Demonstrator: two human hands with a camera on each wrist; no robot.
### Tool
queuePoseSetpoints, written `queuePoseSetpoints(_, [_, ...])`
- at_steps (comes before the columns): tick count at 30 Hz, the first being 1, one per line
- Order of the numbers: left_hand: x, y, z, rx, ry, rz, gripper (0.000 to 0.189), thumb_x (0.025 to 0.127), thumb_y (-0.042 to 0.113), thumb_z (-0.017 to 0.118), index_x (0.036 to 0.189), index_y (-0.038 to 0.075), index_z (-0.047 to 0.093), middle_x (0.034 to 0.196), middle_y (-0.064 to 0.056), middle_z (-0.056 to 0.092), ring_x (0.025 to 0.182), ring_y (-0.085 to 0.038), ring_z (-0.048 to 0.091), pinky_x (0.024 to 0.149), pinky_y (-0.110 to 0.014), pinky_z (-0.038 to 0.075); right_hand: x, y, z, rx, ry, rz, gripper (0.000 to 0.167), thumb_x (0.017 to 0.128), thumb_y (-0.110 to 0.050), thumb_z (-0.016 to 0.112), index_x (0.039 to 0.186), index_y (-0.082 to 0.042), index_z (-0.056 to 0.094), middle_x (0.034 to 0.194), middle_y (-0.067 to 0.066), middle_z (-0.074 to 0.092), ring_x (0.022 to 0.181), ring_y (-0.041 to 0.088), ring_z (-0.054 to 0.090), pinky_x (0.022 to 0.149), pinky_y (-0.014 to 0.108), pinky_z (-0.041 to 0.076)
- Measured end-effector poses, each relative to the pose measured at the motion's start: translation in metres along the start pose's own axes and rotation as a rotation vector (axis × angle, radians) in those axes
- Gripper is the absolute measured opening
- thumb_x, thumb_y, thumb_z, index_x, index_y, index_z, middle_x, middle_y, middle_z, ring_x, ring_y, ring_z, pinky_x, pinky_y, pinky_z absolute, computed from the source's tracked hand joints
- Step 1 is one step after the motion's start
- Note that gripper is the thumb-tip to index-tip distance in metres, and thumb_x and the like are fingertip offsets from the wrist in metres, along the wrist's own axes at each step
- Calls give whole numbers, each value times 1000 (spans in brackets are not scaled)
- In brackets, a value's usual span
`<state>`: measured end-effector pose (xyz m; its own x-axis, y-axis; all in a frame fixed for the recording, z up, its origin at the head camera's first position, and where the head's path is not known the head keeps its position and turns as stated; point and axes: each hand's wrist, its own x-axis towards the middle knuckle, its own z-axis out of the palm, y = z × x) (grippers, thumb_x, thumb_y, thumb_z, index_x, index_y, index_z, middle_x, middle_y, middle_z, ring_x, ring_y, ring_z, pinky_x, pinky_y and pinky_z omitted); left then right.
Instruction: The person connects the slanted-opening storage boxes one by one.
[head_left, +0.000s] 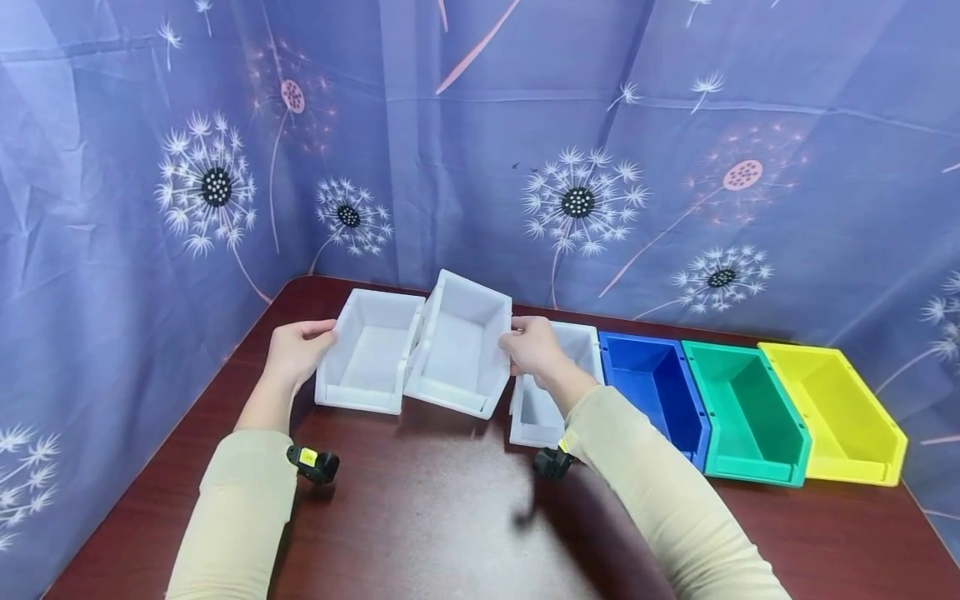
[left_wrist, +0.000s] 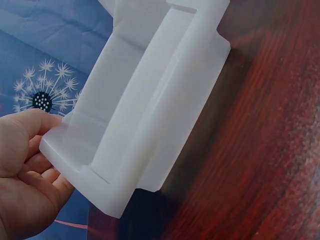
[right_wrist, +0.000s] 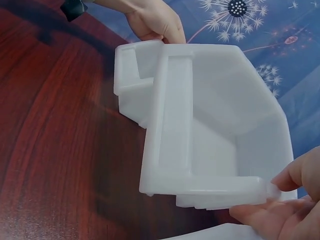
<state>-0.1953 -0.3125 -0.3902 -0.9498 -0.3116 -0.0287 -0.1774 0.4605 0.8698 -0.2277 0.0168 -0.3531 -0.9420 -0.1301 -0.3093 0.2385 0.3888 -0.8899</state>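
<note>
Two white plastic storage bins meet side to side between the hands in the head view. My left hand (head_left: 298,350) pinches the outer side wall of the left white bin (head_left: 367,398), thumb and fingers at its rim. With my right hand (head_left: 534,346) I grip the right side of the second white bin (head_left: 450,393), which is tilted and raised against the first one's side. In the left wrist view the left bin (left_wrist: 150,120) stands above the tabletop. The right wrist view shows the tilted bin (right_wrist: 172,115) with thumb and fingers on its side edge.
A third white bin (head_left: 536,435) stands under the right forearm, partly hidden. To its right a blue bin (head_left: 652,392), a green bin (head_left: 750,408) and a yellow bin (head_left: 847,408) stand in a row. A patterned curtain (head_left: 480,167) hangs behind the dark wooden table (head_left: 450,517).
</note>
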Motion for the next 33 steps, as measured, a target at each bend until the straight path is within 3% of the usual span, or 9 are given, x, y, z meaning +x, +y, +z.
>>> queuePoseSetpoints(6, [1,-1,0,-12,-9,-8,37,92,18,58,125,1,61,128,-21,58,112,-27,57,91,-31,48,4,-1,0,-9,-7,9,56,91,-8,49,144,-1,35,128,17,57,70,14,54,74,37,56])
queuePoseSetpoints(12, [1,-2,1,-21,-3,-13,37,91,17,58,124,1,61,128,-21,59,112,-26,57,89,-28,48,9,-3,-3,-26,-12,18,53,91,-9,49,142,-1,39,128,16,55,84,19,59,77,40,56])
queuePoseSetpoints(24, [-3,2,5,-51,-12,-2,37,92,14,58,125,-1,60,130,-23,56,115,-30,56,99,-42,45,10,-13,-12,-105,10,33,55,90,-12,53,142,-3,40,128,16,56,85,21,61,76,40,57])
queuePoseSetpoints(28, [-3,2,7,-58,-20,-13,38,92,15,58,126,-1,59,131,-23,55,117,-31,54,100,-42,44,9,-16,-12,-185,26,-14,54,89,-13,53,142,-3,41,125,16,58,83,19,60,68,35,58])
queuePoseSetpoints(30, [-3,1,7,-55,-21,-14,38,92,15,58,126,-1,59,132,-23,55,118,-31,54,100,-42,44,8,-19,-10,-263,44,-56,57,89,-19,57,141,-2,42,126,16,58,88,24,61,68,35,57])
queuePoseSetpoints(33, [-4,0,7,-45,-17,-16,39,92,16,58,126,-1,59,131,-22,55,117,-31,55,100,-42,45,5,-24,-3,-373,83,-120,75,85,-41,62,143,0,38,136,18,52,112,29,57,87,39,53])
